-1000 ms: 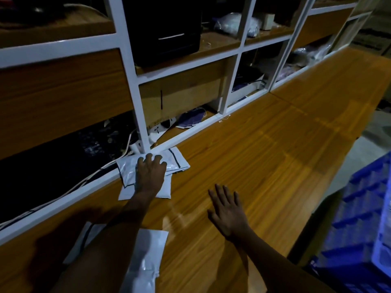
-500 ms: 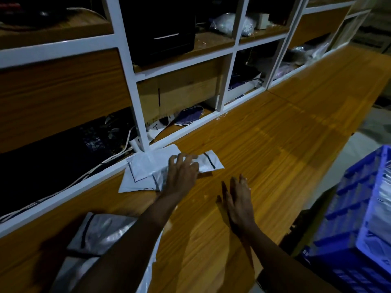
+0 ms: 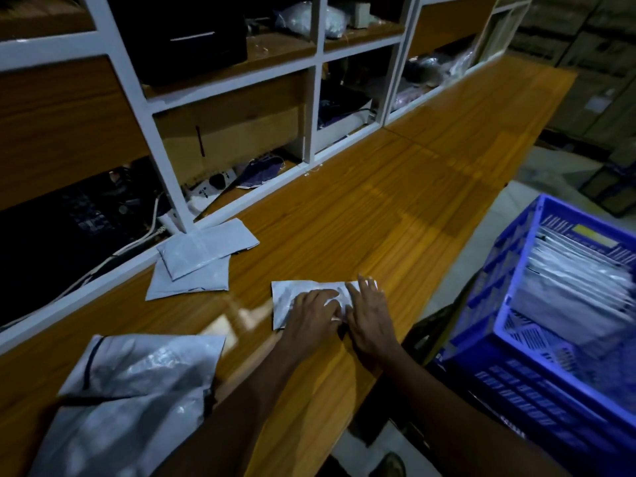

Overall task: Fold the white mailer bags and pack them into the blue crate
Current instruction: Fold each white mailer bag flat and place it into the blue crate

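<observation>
Two hands on one white mailer bag (image 3: 287,299), which lies flat on the wooden counter (image 3: 395,208) near its front edge.

Left hand (image 3: 311,320): palm down, fingers laid across the middle of the bag and pointing toward the other hand. It presses and grips nothing.

Right hand (image 3: 370,320): palm down, fingers straight and slightly spread, tips reaching the bag's far right edge. It also lies flat, with no grasp.

The hands touch side by side. Both forearms come in from the bottom of the view and converge on the bag. The bag's left part is uncovered and creased.

Counter: folded bags (image 3: 203,256) lie overlapped against the foot of the white shelf frame (image 3: 151,132), well apart from the hands. A loose pile of unfolded bags (image 3: 130,390) sits at the near left corner, and one shows a dark strip.

Blue crate (image 3: 512,280): to the right, off the counter and lower than its top. White packed bags (image 3: 578,280) stand in a row inside it.

Room: dim. The shelf bays hold a cardboard box (image 3: 234,132), a power strip (image 3: 210,189) with cables running left, and a black box (image 3: 186,32) on the upper shelf.
</observation>
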Tool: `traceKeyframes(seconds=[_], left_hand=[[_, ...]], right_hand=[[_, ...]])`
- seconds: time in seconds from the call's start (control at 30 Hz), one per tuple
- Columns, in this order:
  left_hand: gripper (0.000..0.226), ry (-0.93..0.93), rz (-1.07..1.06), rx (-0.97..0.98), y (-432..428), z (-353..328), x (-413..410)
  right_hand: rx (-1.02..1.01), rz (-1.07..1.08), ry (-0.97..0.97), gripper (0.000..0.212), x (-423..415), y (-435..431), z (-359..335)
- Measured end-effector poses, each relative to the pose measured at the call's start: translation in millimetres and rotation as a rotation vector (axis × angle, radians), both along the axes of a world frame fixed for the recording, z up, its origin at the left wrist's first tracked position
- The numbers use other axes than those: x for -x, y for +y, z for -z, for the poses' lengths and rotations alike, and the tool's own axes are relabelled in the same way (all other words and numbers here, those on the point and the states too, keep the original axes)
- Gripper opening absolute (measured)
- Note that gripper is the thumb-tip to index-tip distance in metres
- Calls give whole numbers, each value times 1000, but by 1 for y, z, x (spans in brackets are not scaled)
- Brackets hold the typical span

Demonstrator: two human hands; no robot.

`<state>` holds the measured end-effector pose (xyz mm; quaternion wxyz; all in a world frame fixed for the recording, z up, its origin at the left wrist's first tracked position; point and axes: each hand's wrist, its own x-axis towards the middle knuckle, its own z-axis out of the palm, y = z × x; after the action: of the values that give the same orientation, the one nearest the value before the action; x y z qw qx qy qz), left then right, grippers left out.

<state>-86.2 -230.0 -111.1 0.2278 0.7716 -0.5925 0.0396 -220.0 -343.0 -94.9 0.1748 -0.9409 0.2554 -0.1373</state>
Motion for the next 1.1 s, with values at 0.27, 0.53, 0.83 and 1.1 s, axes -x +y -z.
traceKeyframes(seconds=[0.27,0.53,0.83,1.1], left_hand=[[51,-44,-65,-210,18,-12,-17],[61,-176,3,-429,31,-4,-67],[58,-156,-89,-444,-6,0,-31],[50,-260,-96,-351,-14,-3,-36]], right_hand=[[100,-60,243,61,0,2,8],[66,-5,311,74,-11,-10,3],[132,-16,276,43,-29,18,9],[30,98,136,55,-52,18,2]])
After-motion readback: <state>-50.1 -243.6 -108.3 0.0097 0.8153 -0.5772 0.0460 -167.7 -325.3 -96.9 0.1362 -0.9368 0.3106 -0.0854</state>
